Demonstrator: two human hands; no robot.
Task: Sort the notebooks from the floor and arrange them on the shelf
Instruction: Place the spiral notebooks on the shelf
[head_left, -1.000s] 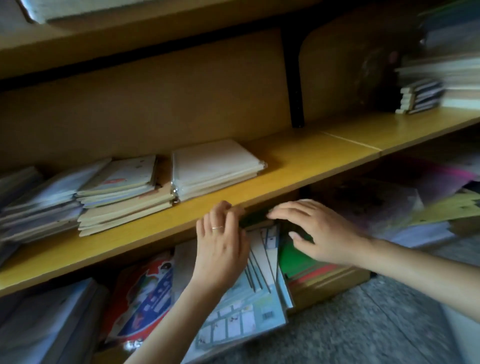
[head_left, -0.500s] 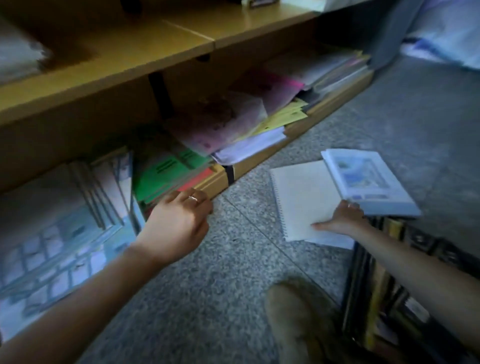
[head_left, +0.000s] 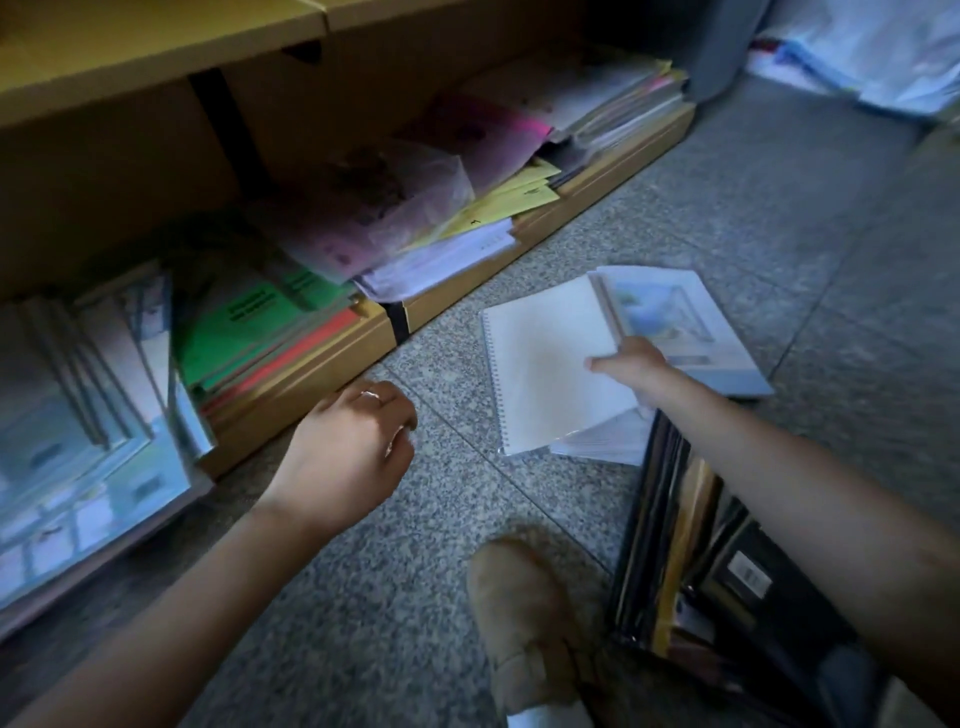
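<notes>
Best lifted whole: right hand (head_left: 631, 364), right of centre, fingers pinching the white spiral notebook (head_left: 545, 364) on the floor (head_left: 415, 597), to slide under its stack, with the loosely curled, empty left hand (head_left: 348, 447) supporting the spiral edge.

Right hand (head_left: 631, 364) covers part of the white spiral notebook (head_left: 540, 369) and the near corner of the pale-covered book (head_left: 675, 322); its fingertips go under the pages, grip not resolvable. Cover picture on that book blurred, text illegible. Dark stack (head_left: 691, 545) by the right forearm mostly hidden by the arm and cut off by the lower edge; titles unreadable. Bottom-shelf blue-white booklets (head_left: 88, 452) motion-blurred and clipped at the left edge. Print on green covers (head_left: 244, 332) too small to read. Left hand (head_left: 353, 441) curled, palm side unseen. Tan shoe (head_left: 524, 623) cut off below.
</notes>
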